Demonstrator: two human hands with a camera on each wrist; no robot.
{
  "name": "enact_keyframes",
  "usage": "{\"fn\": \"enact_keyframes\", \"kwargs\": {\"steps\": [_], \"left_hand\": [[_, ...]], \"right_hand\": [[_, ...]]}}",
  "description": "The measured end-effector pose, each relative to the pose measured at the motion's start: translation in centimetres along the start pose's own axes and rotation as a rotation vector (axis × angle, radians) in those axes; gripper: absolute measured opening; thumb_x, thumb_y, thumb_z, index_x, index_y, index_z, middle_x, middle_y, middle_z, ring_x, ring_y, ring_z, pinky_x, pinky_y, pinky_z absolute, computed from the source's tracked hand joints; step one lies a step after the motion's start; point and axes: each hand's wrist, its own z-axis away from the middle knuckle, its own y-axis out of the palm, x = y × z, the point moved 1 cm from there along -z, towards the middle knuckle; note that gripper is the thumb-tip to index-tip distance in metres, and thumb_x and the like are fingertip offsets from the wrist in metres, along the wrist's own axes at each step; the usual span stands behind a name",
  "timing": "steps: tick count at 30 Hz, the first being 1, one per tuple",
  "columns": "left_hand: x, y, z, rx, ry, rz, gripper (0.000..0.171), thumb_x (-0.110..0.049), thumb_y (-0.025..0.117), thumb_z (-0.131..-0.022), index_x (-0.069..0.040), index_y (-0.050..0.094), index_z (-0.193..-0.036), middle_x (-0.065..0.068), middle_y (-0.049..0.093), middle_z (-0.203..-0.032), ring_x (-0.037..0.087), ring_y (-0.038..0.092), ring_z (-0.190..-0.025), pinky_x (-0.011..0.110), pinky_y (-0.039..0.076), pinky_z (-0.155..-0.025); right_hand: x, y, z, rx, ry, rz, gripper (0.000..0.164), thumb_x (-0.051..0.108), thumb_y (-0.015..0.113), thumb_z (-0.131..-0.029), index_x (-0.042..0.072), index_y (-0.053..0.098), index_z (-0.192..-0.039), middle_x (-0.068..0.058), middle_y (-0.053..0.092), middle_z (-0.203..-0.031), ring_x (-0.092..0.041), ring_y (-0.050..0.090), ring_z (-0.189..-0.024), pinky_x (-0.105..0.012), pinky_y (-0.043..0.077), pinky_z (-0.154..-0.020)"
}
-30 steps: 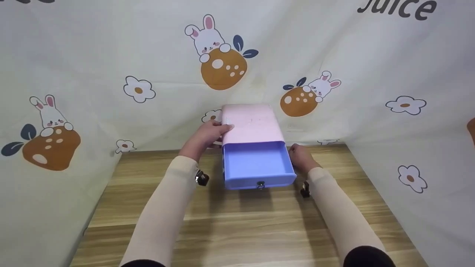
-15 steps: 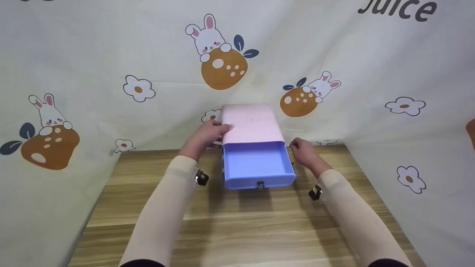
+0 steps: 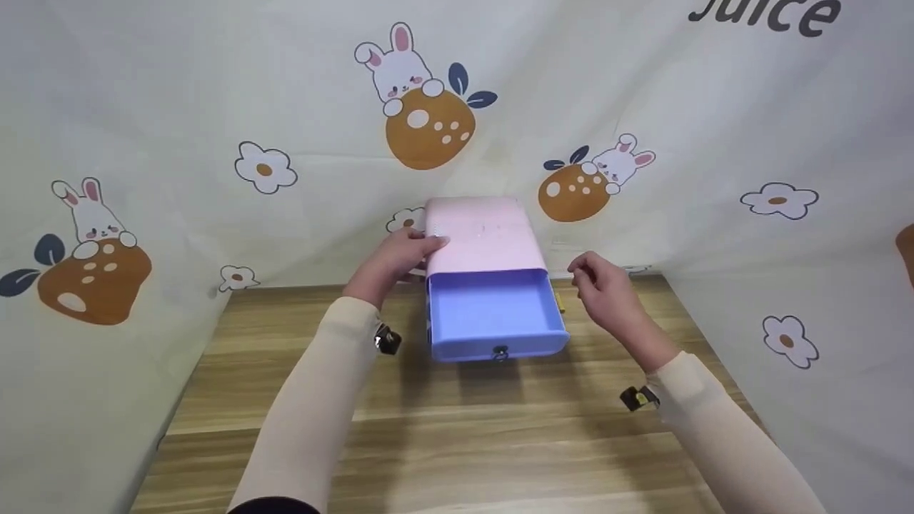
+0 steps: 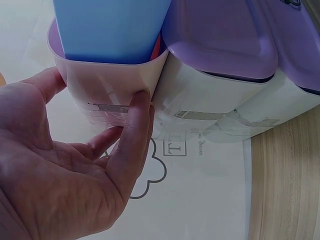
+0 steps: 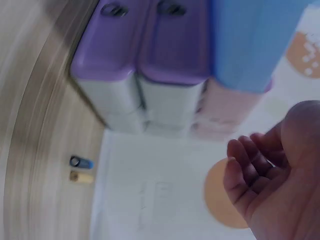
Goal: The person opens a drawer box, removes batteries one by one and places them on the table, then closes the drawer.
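A stacked drawer unit stands against the back wall, its pink top tier (image 3: 482,232) above two white lower tiers with purple drawer fronts (image 4: 220,35). From the pink tier the blue drawer (image 3: 493,307) is pulled out, its visible inside bare, a small ring pull (image 3: 500,352) on its front. My left hand (image 3: 400,257) grips the pink tier's left side, thumb on top and fingers against the side. Apart from the unit, to its right, my right hand (image 3: 603,293) is raised with loosely curled fingers and holds nothing.
Beside the unit's right side, a small blue item (image 5: 81,162) and a small yellow item (image 5: 81,177) lie on the wooden table (image 3: 457,442). A cloth printed with rabbits and flowers covers the walls (image 3: 321,93). Something red (image 4: 156,47) shows beside the blue drawer.
My right hand has drawn away from the unit's right side, moving right and upward, uncovering the yellow item. The left hand and the pulled-out drawer stay as they were.
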Motion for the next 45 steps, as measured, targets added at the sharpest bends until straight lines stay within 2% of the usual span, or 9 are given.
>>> {"fn": "enact_keyframes", "kwargs": {"steps": [4, 7, 12, 14, 17, 23, 27, 36, 45], "left_hand": [[0.1, 0.0, -0.1, 0.006, -0.002, -0.006, 0.086, -0.051, 0.074, -0.104, 0.001, 0.041, -0.164, 0.017, 0.066, -0.138, 0.032, 0.070, -0.122, 0.051, 0.061, -0.102], [0.1, 0.1, -0.2, 0.009, -0.001, -0.014, 0.086, -0.051, 0.074, -0.104, 0.001, 0.042, -0.164, 0.017, 0.067, -0.138, 0.033, 0.070, -0.122, 0.053, 0.060, -0.103], [0.0, 0.0, -0.2, -0.002, -0.004, -0.007, 0.087, -0.051, 0.076, -0.103, 0.000, 0.041, -0.165, 0.017, 0.067, -0.138, 0.033, 0.070, -0.123, 0.052, 0.059, -0.105], [0.0, 0.0, -0.2, 0.000, -0.002, 0.006, 0.087, -0.049, 0.076, -0.103, 0.001, 0.041, -0.164, 0.018, 0.067, -0.138, 0.033, 0.071, -0.123, 0.051, 0.060, -0.104], [0.0, 0.0, -0.2, 0.007, 0.006, 0.019, 0.085, -0.047, 0.076, -0.104, 0.003, 0.041, -0.163, 0.019, 0.067, -0.138, 0.034, 0.071, -0.123, 0.049, 0.062, -0.100], [0.0, -0.1, 0.1, -0.005, -0.001, 0.022, 0.085, -0.048, 0.076, -0.104, 0.002, 0.041, -0.163, 0.018, 0.067, -0.137, 0.033, 0.070, -0.122, 0.049, 0.062, -0.100], [0.0, -0.1, 0.1, 0.003, 0.005, 0.028, 0.086, -0.048, 0.076, -0.104, 0.003, 0.041, -0.164, 0.019, 0.066, -0.138, 0.034, 0.070, -0.124, 0.049, 0.061, -0.101], [-0.1, -0.1, -0.1, 0.008, -0.003, 0.014, 0.090, -0.050, 0.076, -0.103, 0.003, 0.039, -0.165, 0.019, 0.065, -0.141, 0.034, 0.069, -0.126, 0.051, 0.060, -0.104], [-0.1, -0.1, -0.2, 0.003, -0.008, 0.033, 0.087, -0.049, 0.076, -0.103, 0.001, 0.041, -0.164, 0.018, 0.067, -0.137, 0.032, 0.071, -0.122, 0.049, 0.062, -0.099]], "right_hand": [[2.1, -0.4, 2.6, -0.138, -0.229, -0.012, 0.007, -0.001, 0.063, -0.109, 0.003, 0.069, -0.106, -0.006, 0.064, -0.082, -0.018, 0.057, -0.067, -0.022, 0.046, -0.058], [3.7, 0.1, 4.8, -0.186, -0.427, 0.007, 0.007, -0.004, 0.068, -0.104, 0.003, 0.067, -0.102, -0.002, 0.063, -0.079, -0.013, 0.054, -0.065, -0.020, 0.043, -0.056], [5.5, 1.7, 7.6, -0.134, -0.667, 0.065, 0.005, 0.000, 0.071, -0.099, 0.003, 0.067, -0.100, 0.001, 0.062, -0.079, -0.007, 0.053, -0.065, -0.017, 0.046, -0.055], [6.0, 2.3, 8.4, -0.131, -0.756, 0.122, 0.004, 0.006, 0.068, -0.101, 0.003, 0.066, -0.099, 0.001, 0.061, -0.080, -0.006, 0.054, -0.066, -0.018, 0.048, -0.055], [6.5, 3.2, 9.5, -0.125, -0.840, 0.184, 0.015, 0.015, 0.062, -0.107, 0.003, 0.066, -0.100, 0.002, 0.062, -0.083, -0.008, 0.058, -0.067, -0.019, 0.052, -0.057], [6.2, 5.5, 11.2, -0.001, -0.779, 0.234, 0.016, 0.017, 0.070, -0.102, 0.005, 0.067, -0.111, 0.000, 0.067, -0.087, -0.012, 0.064, -0.070, -0.021, 0.055, -0.060], [5.5, 6.7, 12.0, 0.033, -0.726, 0.258, 0.030, 0.015, 0.078, -0.095, 0.005, 0.068, -0.121, 0.000, 0.070, -0.093, -0.013, 0.067, -0.071, -0.024, 0.057, -0.060], [4.6, 8.2, 12.9, 0.039, -0.684, 0.290, 0.051, 0.018, 0.083, -0.094, 0.007, 0.069, -0.142, 0.004, 0.071, -0.094, -0.010, 0.067, -0.072, -0.028, 0.058, -0.060], [4.7, 8.8, 12.8, 0.018, -0.662, 0.251, 0.048, 0.013, 0.082, -0.093, 0.005, 0.070, -0.139, 0.005, 0.070, -0.092, -0.005, 0.064, -0.071, -0.021, 0.055, -0.060]]}}
